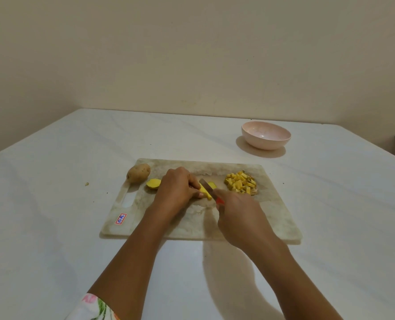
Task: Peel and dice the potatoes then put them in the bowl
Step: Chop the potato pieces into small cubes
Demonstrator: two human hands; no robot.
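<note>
On the cutting board [272,218], my left hand [177,189] arched over a peeled potato piece [205,191], fingers curled, pinning it, my right hand [240,215] gripping the knife [206,184], blade across the piece, diced pile [241,183] at right, bowl [266,137] well beyond the board.

The only text that can be read stands on a small sticker [120,218] stuck to the cutting board [272,218], at the board's corner that faces the near-left corner of the bench [53,181]. The sticker is white with a red border and carries the blue handwritten characters "10A", set at a tilt, just on the near side of the board's handle slot [129,199]. A floral sleeve [92,308] at the near edge shows pink marks that may be letters, but they are cropped and unreadable.
</note>
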